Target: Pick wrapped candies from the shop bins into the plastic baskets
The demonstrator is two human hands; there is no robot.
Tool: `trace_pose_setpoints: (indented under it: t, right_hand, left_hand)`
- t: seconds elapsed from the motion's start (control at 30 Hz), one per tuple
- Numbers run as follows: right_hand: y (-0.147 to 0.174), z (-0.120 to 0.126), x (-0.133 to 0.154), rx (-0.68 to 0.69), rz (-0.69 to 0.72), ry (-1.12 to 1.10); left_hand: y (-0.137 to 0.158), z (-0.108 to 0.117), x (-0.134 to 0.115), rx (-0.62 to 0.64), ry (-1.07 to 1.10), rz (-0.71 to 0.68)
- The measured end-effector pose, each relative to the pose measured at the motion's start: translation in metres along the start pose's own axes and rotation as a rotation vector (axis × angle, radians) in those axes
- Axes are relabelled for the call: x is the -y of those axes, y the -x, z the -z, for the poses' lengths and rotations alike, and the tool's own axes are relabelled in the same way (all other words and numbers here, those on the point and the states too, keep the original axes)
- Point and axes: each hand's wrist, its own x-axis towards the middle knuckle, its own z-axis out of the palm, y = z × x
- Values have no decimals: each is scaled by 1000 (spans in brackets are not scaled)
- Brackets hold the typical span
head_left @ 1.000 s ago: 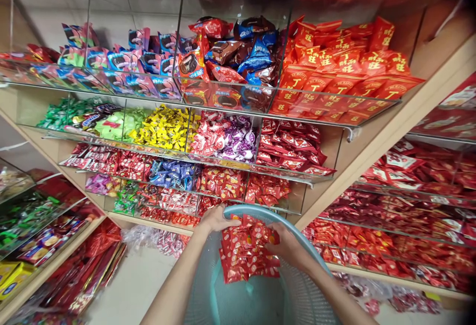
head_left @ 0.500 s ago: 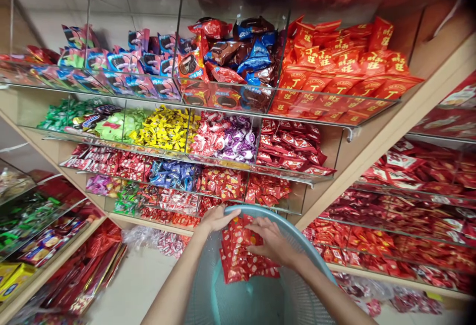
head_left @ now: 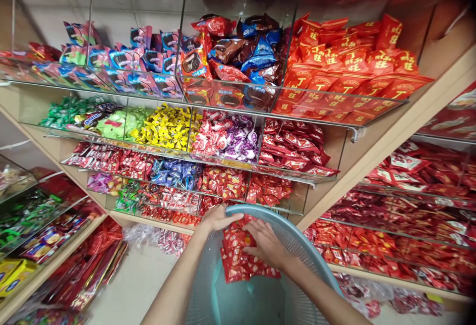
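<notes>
A blue-green plastic basket (head_left: 293,226) with a mesh wall stands in front of me, below the shelves. My left hand (head_left: 216,218) is closed over its far left rim, with the thumb stretched along the edge. Inside the basket a bunch of red snack packets (head_left: 236,260) with pale round prints lies against the far wall, above the blue-green bottom. My right hand (head_left: 266,241) reaches in from the right, its bent fingers and thumb on the upper packets. The fingertips are partly lost among the red wrappers.
Glass-fronted shelves ahead hold red-orange packets (head_left: 345,67), yellow sweets (head_left: 163,127), purple-white sweets (head_left: 243,136) and blue sweets (head_left: 176,173). More red packets (head_left: 420,216) fill a rack at the right. Bagged goods (head_left: 167,240) lie on the floor (head_left: 137,280); a lower shelf is at the left.
The view has shifted slightly. My right hand has moved a little down over the red packets, its fingers still on them. My left hand stays on the basket rim.
</notes>
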Motion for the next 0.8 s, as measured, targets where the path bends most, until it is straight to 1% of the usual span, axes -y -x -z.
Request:
trace_pose_setpoints:
  t: [0.1,0.17,0.23,0.3,0.47,0.53,0.63,0.8]
  right_hand:
    - [-1,0,-1,-16,-30,-54]
    - [-1,0,-1,-19,-49,-96]
    - [-1,-1,-2,-36,-49,-127]
    - [-1,-3,-3,-58,-42,-122]
    - [0,-7,-5,-61,-64,-70]
    - [0,-7,-5,-62,-62,-73]
    - [1,-5,-6,-62,-57,-77]
    - [1,-5,-7,-77,-47,-53]
  left_hand:
    - [2,5,0,75,86,-93]
    - [3,8,0,91,131,-153]
    - [5,10,0,103,121,-175]
    - [7,11,-1,134,64,-148]
    - [16,11,-11,230,-95,-5]
    - [20,11,-16,255,-138,9]
    - [23,10,-23,259,-198,12]
    - [22,5,-23,243,-223,19]
